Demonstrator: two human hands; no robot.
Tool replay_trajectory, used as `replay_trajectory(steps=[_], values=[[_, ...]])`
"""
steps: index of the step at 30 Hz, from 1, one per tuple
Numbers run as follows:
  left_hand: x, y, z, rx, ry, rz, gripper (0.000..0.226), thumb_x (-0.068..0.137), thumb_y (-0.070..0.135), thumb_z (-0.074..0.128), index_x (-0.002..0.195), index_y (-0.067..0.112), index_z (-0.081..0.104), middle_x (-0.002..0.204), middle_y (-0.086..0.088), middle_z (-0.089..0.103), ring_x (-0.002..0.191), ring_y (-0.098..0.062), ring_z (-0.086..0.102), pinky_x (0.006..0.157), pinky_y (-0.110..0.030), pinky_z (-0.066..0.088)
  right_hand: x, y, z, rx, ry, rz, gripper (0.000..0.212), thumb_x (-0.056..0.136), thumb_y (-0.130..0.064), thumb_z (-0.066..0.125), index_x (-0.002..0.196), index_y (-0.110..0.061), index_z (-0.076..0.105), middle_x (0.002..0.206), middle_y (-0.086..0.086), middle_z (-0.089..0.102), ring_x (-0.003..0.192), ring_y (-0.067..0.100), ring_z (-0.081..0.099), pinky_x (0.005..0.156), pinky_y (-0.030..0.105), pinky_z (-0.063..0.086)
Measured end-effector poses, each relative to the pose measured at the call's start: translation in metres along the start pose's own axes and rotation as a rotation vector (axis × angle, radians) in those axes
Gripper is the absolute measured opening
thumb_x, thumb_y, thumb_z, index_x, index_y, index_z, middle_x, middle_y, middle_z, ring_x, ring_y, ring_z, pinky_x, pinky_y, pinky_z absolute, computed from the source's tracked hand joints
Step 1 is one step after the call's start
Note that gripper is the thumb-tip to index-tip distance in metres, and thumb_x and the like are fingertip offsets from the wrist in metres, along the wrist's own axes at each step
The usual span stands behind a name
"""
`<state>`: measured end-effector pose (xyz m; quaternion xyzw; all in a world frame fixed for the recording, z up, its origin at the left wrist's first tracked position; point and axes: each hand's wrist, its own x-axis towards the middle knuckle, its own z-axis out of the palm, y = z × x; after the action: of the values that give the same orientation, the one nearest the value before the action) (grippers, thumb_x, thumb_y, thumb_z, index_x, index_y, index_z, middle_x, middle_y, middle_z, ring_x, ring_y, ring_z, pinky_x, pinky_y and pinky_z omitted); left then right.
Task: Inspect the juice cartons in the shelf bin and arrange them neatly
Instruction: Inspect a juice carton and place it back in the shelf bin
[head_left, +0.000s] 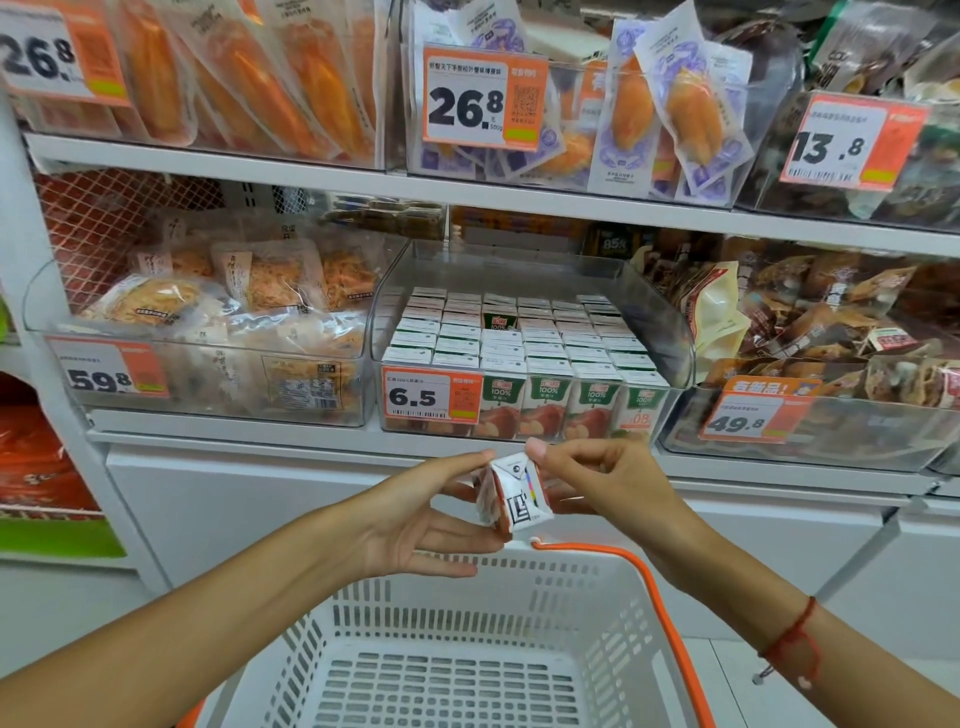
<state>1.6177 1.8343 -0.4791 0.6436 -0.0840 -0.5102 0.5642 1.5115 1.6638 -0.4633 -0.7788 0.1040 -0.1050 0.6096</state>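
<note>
So both hands had one juice carton (514, 496) held up between them, out in front of the shelf and above the far rim of a white shopping basket (597, 582). The left hand (421, 525) came in from about 8 o'clock with its fingers mostly straight, the thumb tip touching the carton's upper left corner and a lower finger reaching under its bottom edge, more propping than clamping. The right hand (597, 483) came from 4 o'clock with its fingers curled, thumb pinching the top right corner. The carton was tilted, its long axis running roughly 11 to 5 o'clock, with a folded end flap facing the camera, so my guess is they were checking it over. The clear shelf bin (670, 338) sat straight up at 12 o'clock from the hands, packed with rows of cartons (524, 343) standing upright. One carton (500, 316) in a back row showed its green face where its neighbours showed white tops, so there looked to be a dip or gap in front of it. That'd be my bet for where the held one goes back, and the right hand looked slightly nearer to the bin.
</note>
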Motion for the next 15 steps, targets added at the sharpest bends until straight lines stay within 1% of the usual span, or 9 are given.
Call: replay_trajectory(steps=[2, 4, 8, 10, 11, 12, 13, 15], values=[[0.001, -0.001, 0.0, -0.003, 0.008, -0.023, 0.067, 0.078, 0.061, 0.067, 0.125, 0.014, 0.052, 0.101, -0.018, 0.075, 0.09, -0.02, 0.074, 0.067, -0.034, 0.061, 0.001, 0.001, -0.002, -0.007, -0.013, 0.047, 0.035, 0.072, -0.052, 0.069, 0.085, -0.022, 0.08, 0.083, -0.001, 0.077, 0.078, 0.013, 0.074, 0.065, 0.016, 0.055], [0.003, 0.0, 0.001, -0.02, 0.011, -0.028, 0.069, 0.077, 0.06, 0.068, 0.125, 0.014, 0.052, 0.101, -0.018, 0.074, 0.09, -0.02, 0.074, 0.066, -0.034, 0.061, 0.001, 0.0, -0.003, -0.009, -0.018, 0.056, 0.036, 0.073, -0.053, 0.068, 0.086, -0.021, 0.08, 0.084, -0.001, 0.077, 0.078, 0.013, 0.074, 0.065, 0.015, 0.054], [0.003, -0.001, 0.005, -0.112, 0.023, -0.015, 0.064, 0.076, 0.053, 0.071, 0.126, 0.015, 0.054, 0.102, -0.019, 0.074, 0.088, -0.02, 0.075, 0.067, -0.033, 0.062, -0.001, 0.0, -0.004, -0.009, -0.021, 0.038, 0.03, 0.072, -0.051, 0.069, 0.084, -0.026, 0.08, 0.084, -0.004, 0.077, 0.079, 0.01, 0.073, 0.063, 0.014, 0.053], [0.004, 0.0, 0.007, -0.183, 0.069, 0.025, 0.059, 0.073, 0.048, 0.075, 0.121, 0.016, 0.059, 0.099, -0.02, 0.074, 0.086, -0.022, 0.075, 0.064, -0.031, 0.062, -0.001, 0.002, -0.001, -0.093, 0.009, -0.034, 0.034, 0.065, -0.055, 0.072, 0.086, -0.029, 0.078, 0.084, -0.009, 0.076, 0.08, 0.006, 0.072, 0.064, 0.019, 0.057], [0.004, 0.001, 0.007, -0.212, 0.102, 0.047, 0.055, 0.072, 0.045, 0.077, 0.116, 0.016, 0.061, 0.095, -0.02, 0.075, 0.083, -0.023, 0.075, 0.062, -0.03, 0.062, -0.002, 0.002, 0.001, -0.171, 0.031, -0.078, 0.039, 0.061, -0.059, 0.073, 0.088, -0.031, 0.075, 0.083, -0.01, 0.075, 0.078, 0.004, 0.07, 0.065, 0.022, 0.059], [0.004, 0.002, 0.008, -0.226, 0.133, 0.067, 0.049, 0.072, 0.044, 0.077, 0.109, 0.015, 0.064, 0.091, -0.018, 0.075, 0.08, -0.022, 0.075, 0.06, -0.029, 0.061, -0.002, 0.002, 0.004, -0.257, 0.054, -0.119, 0.042, 0.057, -0.061, 0.073, 0.09, -0.034, 0.072, 0.083, -0.012, 0.074, 0.076, 0.002, 0.069, 0.065, 0.022, 0.059], [0.003, 0.002, 0.008, -0.225, 0.155, 0.082, 0.044, 0.072, 0.044, 0.078, 0.103, 0.015, 0.065, 0.088, -0.016, 0.076, 0.077, -0.021, 0.076, 0.059, -0.029, 0.061, -0.002, 0.002, 0.006, -0.318, 0.073, -0.152, 0.043, 0.057, -0.061, 0.075, 0.091, -0.035, 0.069, 0.083, -0.012, 0.073, 0.075, 0.002, 0.068, 0.066, 0.021, 0.058], [0.003, 0.002, 0.007, -0.21, 0.175, 0.099, 0.043, 0.072, 0.047, 0.078, 0.1, 0.016, 0.069, 0.084, -0.01, 0.077, 0.076, -0.017, 0.075, 0.061, -0.031, 0.062, 0.0, 0.002, 0.008, -0.335, 0.081, -0.158, 0.033, 0.067, -0.05, 0.079, 0.093, -0.035, 0.067, 0.085, -0.011, 0.072, 0.076, 0.003, 0.068, 0.069, 0.021, 0.057]])
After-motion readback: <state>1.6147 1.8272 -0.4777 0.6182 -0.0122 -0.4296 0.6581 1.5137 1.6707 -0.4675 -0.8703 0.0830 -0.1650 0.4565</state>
